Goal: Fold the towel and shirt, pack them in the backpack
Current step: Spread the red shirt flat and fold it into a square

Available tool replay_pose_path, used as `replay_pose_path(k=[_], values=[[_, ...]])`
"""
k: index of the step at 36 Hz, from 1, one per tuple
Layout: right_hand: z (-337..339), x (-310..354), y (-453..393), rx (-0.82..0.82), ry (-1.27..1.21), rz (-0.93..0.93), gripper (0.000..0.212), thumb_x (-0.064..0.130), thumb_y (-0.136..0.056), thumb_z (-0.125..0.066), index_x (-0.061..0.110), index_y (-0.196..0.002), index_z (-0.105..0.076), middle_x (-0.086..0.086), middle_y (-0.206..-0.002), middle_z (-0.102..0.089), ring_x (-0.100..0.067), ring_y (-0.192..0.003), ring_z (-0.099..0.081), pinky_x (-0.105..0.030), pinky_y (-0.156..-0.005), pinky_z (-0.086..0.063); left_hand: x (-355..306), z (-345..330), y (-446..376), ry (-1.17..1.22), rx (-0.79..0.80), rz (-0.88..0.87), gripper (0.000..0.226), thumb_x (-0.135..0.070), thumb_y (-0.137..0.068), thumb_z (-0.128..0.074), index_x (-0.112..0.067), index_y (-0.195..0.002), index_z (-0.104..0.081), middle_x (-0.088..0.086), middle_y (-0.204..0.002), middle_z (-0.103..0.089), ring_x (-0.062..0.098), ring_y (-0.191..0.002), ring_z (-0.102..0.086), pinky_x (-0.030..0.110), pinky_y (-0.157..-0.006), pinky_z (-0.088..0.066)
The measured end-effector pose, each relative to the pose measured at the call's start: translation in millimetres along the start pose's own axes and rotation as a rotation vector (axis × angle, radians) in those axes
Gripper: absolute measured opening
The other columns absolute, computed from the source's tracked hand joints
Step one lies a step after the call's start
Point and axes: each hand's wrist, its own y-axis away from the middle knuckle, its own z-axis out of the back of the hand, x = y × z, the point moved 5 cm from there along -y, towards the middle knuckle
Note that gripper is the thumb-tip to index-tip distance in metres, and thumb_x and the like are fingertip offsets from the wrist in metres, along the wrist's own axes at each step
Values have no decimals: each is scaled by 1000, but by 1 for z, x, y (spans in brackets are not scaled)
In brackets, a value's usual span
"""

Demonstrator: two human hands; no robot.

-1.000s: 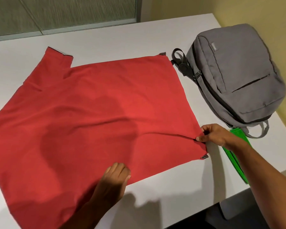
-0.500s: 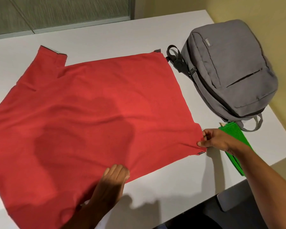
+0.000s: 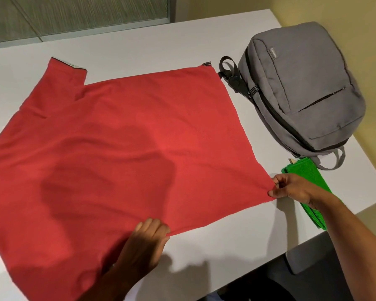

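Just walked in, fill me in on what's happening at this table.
A person is flattening a red shirt spread on the white table. The right hand pinches the shirt's hem corner, while the left hand rests on the near edge. The shirt is not yet folded. A green towel lies folded beside the grey backpack, which looks zipped shut; nothing is packed yet.

A white table (image 3: 139,35) spreads beneath everything. At its near right corner sits a dark shape, perhaps a chair (image 3: 308,261). A glass partition (image 3: 78,14) stands behind.
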Motion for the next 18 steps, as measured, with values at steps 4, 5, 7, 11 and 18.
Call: replay_pose_path(k=[4, 5, 7, 11, 18], values=[[0, -6, 1, -57, 47, -5, 32, -15, -84, -72, 10, -73, -54, -5, -68, -56, -17, -69, -51, -29, -71, -41, 2, 0, 1, 29, 3, -27, 8, -21, -91, -57, -28, -90, -56, -9, -88, -53, 20, -77, -49, 38, -67, -35], [-1, -6, 0, -69, 63, -5, 33, -14, -85, -72, 10, -73, -53, -5, -68, -55, -17, -69, -49, -30, -70, -40, 2, 0, 2, 44, 10, -33, 7, -22, -92, -55, -28, -90, -56, -9, -88, -52, 19, -78, -49, 37, -67, -35], [-1, -8, -2, -86, 115, -12, 33, -13, -84, -74, 11, -71, -54, -4, -66, -57, -18, -69, -51, -32, -71, -41, 2, 0, 2, 69, 17, -51, 7, -24, -94, -52, -29, -91, -56, -11, -89, -52, 18, -79, -48, 36, -69, -35], [-5, -8, -5, -101, 264, -15, 28, -10, -81, -77, 10, -71, -60, -5, -68, -70, -23, -71, -64, -39, -76, -50, 4, 2, 4, 111, 11, -95, 8, -22, -97, -54, -28, -91, -56, -11, -88, -47, 18, -79, -47, 37, -69, -38], [-10, 10, 1, -124, 530, -54, 39, -2, -65, -88, 20, -88, -66, 1, -82, -73, -21, -80, -68, -33, -71, -52, 8, 9, 7, 170, -10, -105, 11, -25, -100, -51, -26, -91, -58, -10, -88, -49, 17, -79, -48, 37, -69, -39]])
